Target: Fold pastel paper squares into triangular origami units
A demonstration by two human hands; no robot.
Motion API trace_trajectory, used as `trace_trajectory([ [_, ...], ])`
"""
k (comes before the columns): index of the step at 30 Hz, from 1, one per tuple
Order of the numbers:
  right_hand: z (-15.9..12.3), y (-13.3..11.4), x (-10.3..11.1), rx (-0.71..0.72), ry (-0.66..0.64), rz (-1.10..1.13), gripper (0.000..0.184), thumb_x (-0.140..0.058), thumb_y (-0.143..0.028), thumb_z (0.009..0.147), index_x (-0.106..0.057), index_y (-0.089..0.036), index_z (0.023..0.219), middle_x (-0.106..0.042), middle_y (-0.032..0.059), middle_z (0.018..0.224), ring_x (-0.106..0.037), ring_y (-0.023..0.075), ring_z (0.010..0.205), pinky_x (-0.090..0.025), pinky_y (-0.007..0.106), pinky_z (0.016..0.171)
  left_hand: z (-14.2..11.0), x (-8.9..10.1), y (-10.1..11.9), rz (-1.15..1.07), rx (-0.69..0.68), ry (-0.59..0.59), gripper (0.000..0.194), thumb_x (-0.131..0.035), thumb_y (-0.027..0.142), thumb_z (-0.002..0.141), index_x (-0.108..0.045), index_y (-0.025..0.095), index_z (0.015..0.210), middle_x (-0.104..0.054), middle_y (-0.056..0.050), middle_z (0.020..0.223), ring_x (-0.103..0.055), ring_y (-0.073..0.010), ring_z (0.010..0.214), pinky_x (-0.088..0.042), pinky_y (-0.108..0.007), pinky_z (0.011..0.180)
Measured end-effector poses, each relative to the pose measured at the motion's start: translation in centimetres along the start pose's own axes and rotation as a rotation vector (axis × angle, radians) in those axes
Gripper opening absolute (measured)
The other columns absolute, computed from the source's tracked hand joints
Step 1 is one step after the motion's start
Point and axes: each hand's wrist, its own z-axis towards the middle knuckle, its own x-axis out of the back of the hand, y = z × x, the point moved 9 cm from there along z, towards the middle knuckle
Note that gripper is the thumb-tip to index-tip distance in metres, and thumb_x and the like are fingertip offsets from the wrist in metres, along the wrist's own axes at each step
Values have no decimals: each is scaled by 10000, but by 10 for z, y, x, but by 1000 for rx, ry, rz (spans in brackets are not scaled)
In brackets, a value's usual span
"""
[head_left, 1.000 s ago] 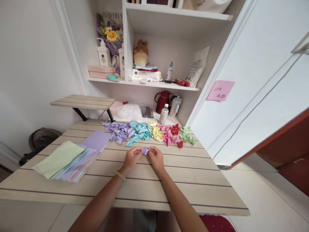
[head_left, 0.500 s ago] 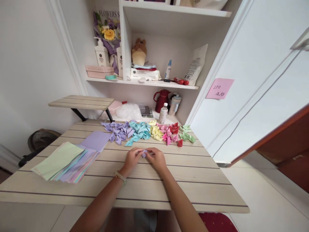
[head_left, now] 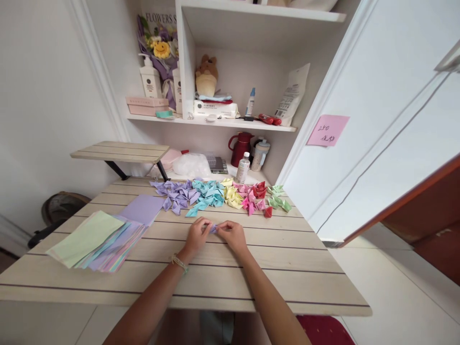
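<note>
Between my two hands, over the middle of the table, is a small folded purple paper [head_left: 213, 228], mostly covered by fingers. My left hand [head_left: 197, 234] pinches its left side, and my right hand [head_left: 233, 235] pinches its right side. Beyond the hands lies a row of folded paper pieces grouped by colour: purple [head_left: 178, 194], blue [head_left: 208, 194], yellow [head_left: 233, 196], pink [head_left: 248, 203], red [head_left: 259, 190] and green [head_left: 279, 203]. To the left, a fanned stack of coloured paper sheets [head_left: 89, 239] has a purple sheet [head_left: 143, 209] at its far end.
The slatted wooden table [head_left: 287, 282] ends close to my body. A small raised shelf [head_left: 122, 151] stands at its back left. Behind the paper row are a bottle [head_left: 243, 168], a red jug [head_left: 241, 149], a tumbler [head_left: 260, 156] and a plastic bag [head_left: 191, 165].
My fingertips have drawn slightly apart around the purple paper, showing it as a flatter, wider strip. The stack and the row of folded pieces stay where they were.
</note>
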Motion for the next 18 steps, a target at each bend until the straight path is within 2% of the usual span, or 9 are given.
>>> trace_trajectory([
  [8, -2, -6, -3, -13, -8, 1, 142, -646, -290, 646, -696, -185, 727, -700, 32, 674, -636, 185, 621, -480, 261, 593, -1, 6, -4, -26, 15, 82, 134, -510, 283, 796, -590, 178, 774, -596, -48, 795, -568, -184, 792, -466, -277, 674],
  [15, -4, -11, 1, -3, 24, -143, 158, -625, -327, 661, -697, -215, 747, -685, 6, 655, -626, 172, 619, -470, 246, 594, -1, -1, 4, -4, -40, -2, 141, -486, 265, 812, -589, 183, 760, -581, -48, 790, -558, -181, 787, -468, -291, 693],
  [18, -4, -11, 0, 11, 23, -183, 141, -619, -321, 668, -701, -225, 730, -689, 6, 664, -628, 171, 621, -470, 246, 600, -1, 0, 4, -17, -30, 8, 135, -498, 267, 802, -591, 183, 753, -586, -49, 791, -562, -181, 784, -468, -291, 695],
])
